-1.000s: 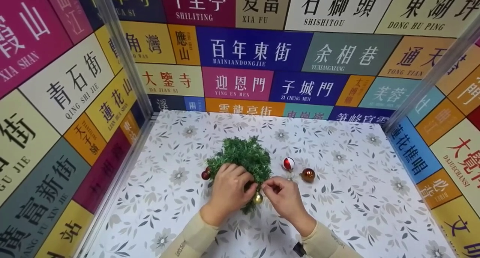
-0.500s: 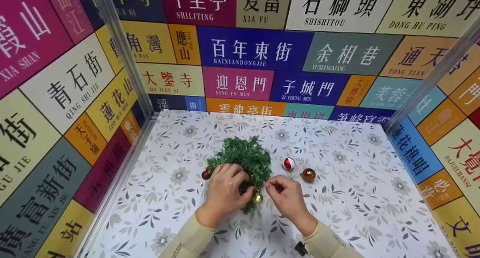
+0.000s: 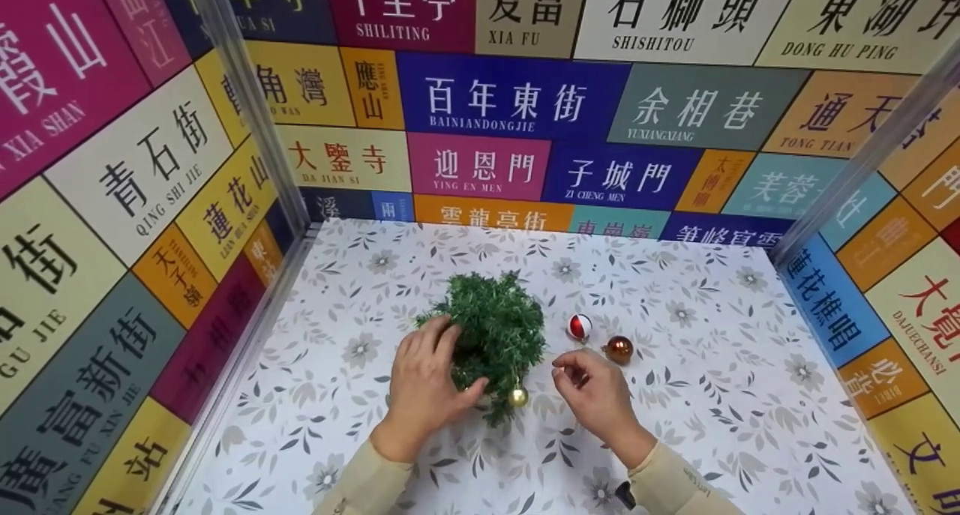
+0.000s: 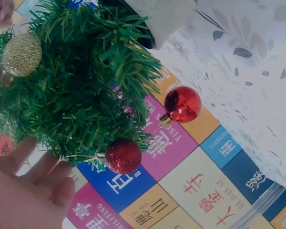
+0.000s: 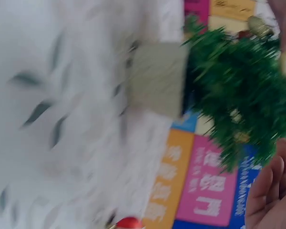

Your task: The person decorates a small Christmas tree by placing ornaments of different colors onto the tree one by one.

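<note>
A small green tree stands on the floral table. A gold bauble hangs from its near branches. My left hand rests against the tree's left side, fingers straight and thumb near the front. My right hand hovers just right of the tree, fingers loosely curled, holding nothing. The left wrist view shows the tree with a gold glitter ball, a shiny red ball and a red glitter ball on it. The right wrist view is blurred; the tree and its grey base show.
A red-and-white ball and a bronze ball lie on the table right of the tree, just beyond my right hand. Panels printed with coloured place names wall the table on the left, back and right.
My right hand let go near the gold bauble and drew back to the right. My left hand opened and slid off the branches to the tree's left side.
</note>
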Action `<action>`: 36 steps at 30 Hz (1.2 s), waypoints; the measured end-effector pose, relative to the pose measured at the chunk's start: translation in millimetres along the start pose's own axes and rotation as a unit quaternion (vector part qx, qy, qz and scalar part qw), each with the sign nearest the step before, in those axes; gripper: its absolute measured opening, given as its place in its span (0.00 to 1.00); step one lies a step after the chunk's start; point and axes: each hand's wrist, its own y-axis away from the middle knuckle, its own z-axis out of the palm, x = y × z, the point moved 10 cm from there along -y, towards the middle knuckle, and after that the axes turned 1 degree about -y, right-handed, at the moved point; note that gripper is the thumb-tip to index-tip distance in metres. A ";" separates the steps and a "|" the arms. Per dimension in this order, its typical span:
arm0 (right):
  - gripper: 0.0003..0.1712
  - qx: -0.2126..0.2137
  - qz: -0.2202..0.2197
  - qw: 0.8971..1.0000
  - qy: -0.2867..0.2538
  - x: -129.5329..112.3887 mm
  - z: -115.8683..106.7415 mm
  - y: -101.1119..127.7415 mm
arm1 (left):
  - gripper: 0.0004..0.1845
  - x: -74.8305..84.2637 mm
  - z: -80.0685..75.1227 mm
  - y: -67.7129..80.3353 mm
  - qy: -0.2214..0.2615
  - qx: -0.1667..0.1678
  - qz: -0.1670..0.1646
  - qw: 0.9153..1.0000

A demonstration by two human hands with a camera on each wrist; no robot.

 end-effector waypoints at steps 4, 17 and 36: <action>0.10 -0.041 0.043 0.997 0.044 26.3 3.3 9.2 | 0.48 -3.4 4.7 1.9 -0.021 -0.035 -0.015 0.999; 0.12 -0.093 0.102 0.986 0.089 53.1 7.0 23.0 | 0.43 -4.2 6.7 1.3 -0.036 -0.049 -0.021 0.998; 0.15 -0.112 0.104 0.984 0.095 63.6 8.1 25.0 | 0.44 -14.5 7.6 -8.6 -0.016 -0.110 0.006 0.994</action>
